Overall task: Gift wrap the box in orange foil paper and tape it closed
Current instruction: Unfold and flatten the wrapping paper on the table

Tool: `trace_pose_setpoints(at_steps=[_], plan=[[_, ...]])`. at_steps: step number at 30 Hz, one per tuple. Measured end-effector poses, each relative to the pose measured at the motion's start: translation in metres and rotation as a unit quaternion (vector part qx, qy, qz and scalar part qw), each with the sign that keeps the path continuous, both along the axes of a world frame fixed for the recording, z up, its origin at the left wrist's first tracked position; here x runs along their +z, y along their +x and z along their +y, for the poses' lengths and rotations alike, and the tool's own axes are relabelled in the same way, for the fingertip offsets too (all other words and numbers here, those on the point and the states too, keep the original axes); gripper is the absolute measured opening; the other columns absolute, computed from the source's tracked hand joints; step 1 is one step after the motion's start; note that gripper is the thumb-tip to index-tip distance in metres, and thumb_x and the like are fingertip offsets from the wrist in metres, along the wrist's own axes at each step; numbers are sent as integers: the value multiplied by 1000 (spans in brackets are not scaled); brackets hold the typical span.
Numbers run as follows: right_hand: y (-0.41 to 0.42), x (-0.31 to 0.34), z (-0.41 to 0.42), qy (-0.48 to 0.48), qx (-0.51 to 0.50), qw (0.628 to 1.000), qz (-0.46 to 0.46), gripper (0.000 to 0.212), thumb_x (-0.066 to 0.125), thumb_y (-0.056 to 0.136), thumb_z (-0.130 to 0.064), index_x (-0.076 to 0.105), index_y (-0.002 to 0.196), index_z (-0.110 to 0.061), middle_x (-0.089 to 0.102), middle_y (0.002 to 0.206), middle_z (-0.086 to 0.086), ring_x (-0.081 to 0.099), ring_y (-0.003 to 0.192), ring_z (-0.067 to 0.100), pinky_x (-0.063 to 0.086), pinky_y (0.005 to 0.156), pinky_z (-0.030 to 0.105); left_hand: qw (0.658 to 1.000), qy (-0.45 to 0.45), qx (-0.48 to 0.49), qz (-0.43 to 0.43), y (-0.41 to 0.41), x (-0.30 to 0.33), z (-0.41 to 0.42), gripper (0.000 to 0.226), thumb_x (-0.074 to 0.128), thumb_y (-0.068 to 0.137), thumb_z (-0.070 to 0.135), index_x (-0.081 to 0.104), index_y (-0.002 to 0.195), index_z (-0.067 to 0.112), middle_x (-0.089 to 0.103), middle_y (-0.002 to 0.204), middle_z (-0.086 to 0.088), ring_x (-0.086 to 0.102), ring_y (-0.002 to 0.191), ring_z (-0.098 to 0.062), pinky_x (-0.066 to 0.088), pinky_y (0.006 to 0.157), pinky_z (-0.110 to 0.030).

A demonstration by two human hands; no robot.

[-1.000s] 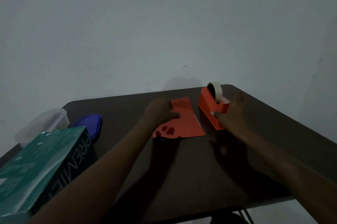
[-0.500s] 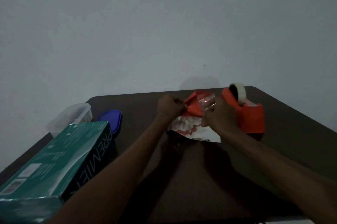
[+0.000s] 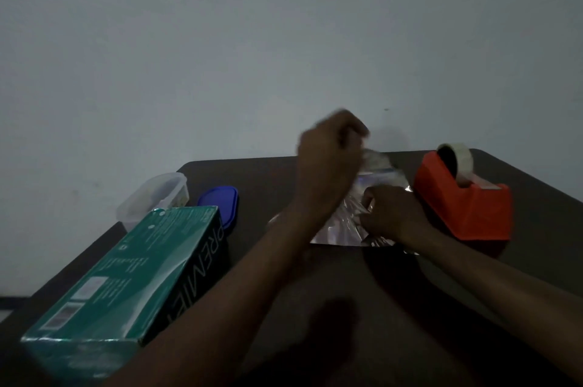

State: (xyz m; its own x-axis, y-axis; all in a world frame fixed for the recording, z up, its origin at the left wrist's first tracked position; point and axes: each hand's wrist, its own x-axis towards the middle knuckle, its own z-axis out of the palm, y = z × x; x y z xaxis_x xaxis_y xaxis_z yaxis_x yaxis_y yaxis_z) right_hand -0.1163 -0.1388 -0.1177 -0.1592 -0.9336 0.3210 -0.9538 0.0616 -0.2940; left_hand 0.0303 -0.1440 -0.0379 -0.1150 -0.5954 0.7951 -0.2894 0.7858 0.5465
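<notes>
Head view: the left hand (image 3: 328, 159) was raised above the table (image 3: 347, 292), fingers curled, gripping a lifted part of the foil (image 3: 339, 230); the hand was blurred, so the exact pinch could not be told. The right hand (image 3: 392, 216) sat lower and just right of the left, knuckles up, fingers curled onto the foil, holding it down near the table. The foil showed its silvery side, crumpled between and under the two hands, its near edge lying flat just before the right wrist.

Just right of the right hand, almost touching it, stood the orange dispenser (image 3: 467, 207), with a tape roll (image 3: 457, 162) upright in its top. Well left of the left forearm lay the green box (image 3: 123, 276), on its side and apart from the foil. Beyond the box, left of the left hand, sat a blue lid (image 3: 220, 203) and a clear tub (image 3: 154, 200) beside it. A pale wall (image 3: 252, 39) rose behind the table.
</notes>
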Motion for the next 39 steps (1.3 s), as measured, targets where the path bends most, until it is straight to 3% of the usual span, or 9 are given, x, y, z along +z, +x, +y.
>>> trace_pose_setpoints(at_steps=[3,5,9,16,21,24,28,34,39], plan=[[-7,-2,-3,-31,3,999,-14,19,77,71,-28,70,88,-20,71,88,1,67,82,22,47,67,27,936,85,38,-339,-14,-26,-19,24,52,90,10,72,103,11,72,101,-10,68,91,-25,55,80,-36],[-14,-2,-1,-49,14,999,-17,16,75,70,-19,74,86,-19,72,85,2,69,79,22,52,65,28,894,69,100,-432,-7,-43,-38,37,54,86,7,63,121,13,64,118,-10,61,109,-29,51,90,-40],[-25,12,0,-80,0,994,74,24,62,76,-7,74,93,-20,71,95,3,67,88,24,49,66,28,878,68,144,-450,9,-58,-60,68,56,86,7,33,149,21,44,141,-15,47,125,-36,43,99,-49],[-24,81,-17,-114,41,913,391,21,69,72,-7,71,87,-21,70,89,4,63,94,30,44,71,34,864,138,180,-449,22,-71,-82,90,69,85,22,12,154,20,31,152,-19,49,126,-41,49,91,-48],[-25,105,-39,-168,35,854,491,15,71,58,3,70,70,-6,67,78,18,59,95,42,39,97,60,839,185,198,-472,27,-69,-81,68,73,81,40,45,136,10,59,129,-13,59,116,-32,50,89,-40],[-13,109,-45,-140,17,857,495,18,61,69,-6,70,83,-1,67,97,23,56,103,43,36,99,59,830,194,203,-483,29,-65,-78,59,72,80,51,58,119,8,63,120,-12,60,112,-30,47,88,-37],[22,96,-35,-161,50,909,382,12,57,72,-7,65,81,-4,66,77,16,64,76,33,48,82,46,829,185,203,-487,31,-69,-76,74,70,76,63,58,119,4,67,110,-14,64,103,-30,47,79,-35],[16,46,-62,11,10,982,188,44,53,85,-22,55,127,-8,62,120,17,62,109,36,50,85,37,809,155,206,-529,36,-64,-73,90,74,66,69,56,129,7,49,141,-17,40,133,-37,37,106,-46],[-11,20,-85,30,26,981,188,70,53,91,-37,28,152,-13,49,138,24,56,115,40,47,90,44,799,169,176,-550,38,-56,-68,67,76,70,61,63,113,10,66,116,-10,62,109,-29,48,87,-37]])
